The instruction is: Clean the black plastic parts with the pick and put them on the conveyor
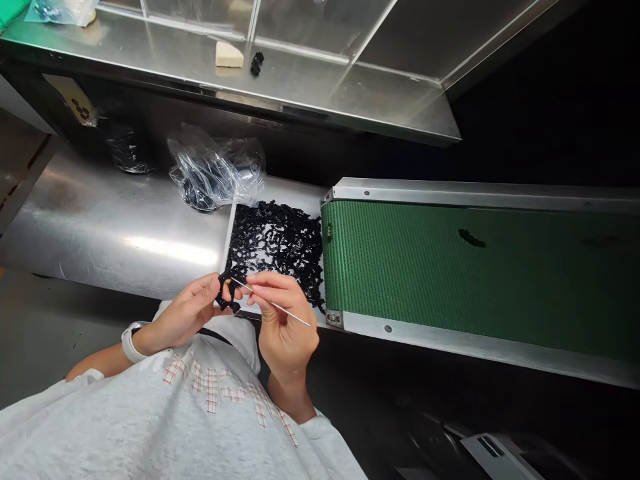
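Note:
My left hand (190,312) pinches a small black moulded plastic part (227,293) by its edge. My right hand (283,320) grips a thin metal pick (275,305), whose tip reaches toward that part. Below both hands lies a heap of similar black plastic parts (277,243), spread on a white tray (231,230) whose far end is under the loose pieces. My fingers partly hide the tray's near edge. A white watch (131,343) sits on my left wrist.
A green conveyor belt (450,267) with metal side rails runs off to the right and carries a black piece (472,238). A clear plastic bag (215,177) lies on the curved steel surface (115,230). Above stands a steel shelf (200,67) holding a cream block (229,55).

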Demonstrator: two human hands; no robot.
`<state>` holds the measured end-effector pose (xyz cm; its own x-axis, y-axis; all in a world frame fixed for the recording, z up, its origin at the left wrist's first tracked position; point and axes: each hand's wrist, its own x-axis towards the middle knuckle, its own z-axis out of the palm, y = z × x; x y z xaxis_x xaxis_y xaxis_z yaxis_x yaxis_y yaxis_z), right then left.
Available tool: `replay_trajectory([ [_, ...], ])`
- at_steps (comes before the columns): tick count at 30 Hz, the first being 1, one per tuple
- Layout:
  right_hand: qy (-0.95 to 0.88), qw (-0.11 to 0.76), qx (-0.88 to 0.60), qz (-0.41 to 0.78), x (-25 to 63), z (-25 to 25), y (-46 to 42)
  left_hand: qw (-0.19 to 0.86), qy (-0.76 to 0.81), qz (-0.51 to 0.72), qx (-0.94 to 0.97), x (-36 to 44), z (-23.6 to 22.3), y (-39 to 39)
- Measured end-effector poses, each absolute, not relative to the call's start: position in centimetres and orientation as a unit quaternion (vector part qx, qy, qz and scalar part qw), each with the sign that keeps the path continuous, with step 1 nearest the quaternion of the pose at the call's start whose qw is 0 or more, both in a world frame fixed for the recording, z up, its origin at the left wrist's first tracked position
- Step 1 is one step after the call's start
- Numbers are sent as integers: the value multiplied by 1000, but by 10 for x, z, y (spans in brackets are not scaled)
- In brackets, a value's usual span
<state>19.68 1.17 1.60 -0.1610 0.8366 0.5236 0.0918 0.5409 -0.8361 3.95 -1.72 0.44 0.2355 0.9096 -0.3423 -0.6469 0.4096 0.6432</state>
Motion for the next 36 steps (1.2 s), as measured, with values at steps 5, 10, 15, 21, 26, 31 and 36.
replay_trajectory([
  [5, -683, 560, -323, 341, 193, 11, 9, 746, 370, 509, 217, 40, 5, -18],
  [10, -686, 559, -319, 340, 191, 10, 8, 732, 382, 511, 237, 40, 6, -17],
  [15, -681, 564, -316, 344, 191, 9, 8, 725, 389, 511, 250, 41, 7, -17],
  [21, -685, 577, -304, 325, 190, 9, 10, 713, 395, 511, 273, 41, 8, -17],
  [26, -690, 580, -296, 316, 191, 10, 10, 704, 397, 510, 293, 40, 9, -17],
  [31, -694, 581, -292, 311, 191, 10, 10, 700, 409, 505, 297, 41, 10, -16],
  [36, -699, 583, -312, 273, 190, 12, 12, 685, 428, 494, 323, 40, 9, -17],
])
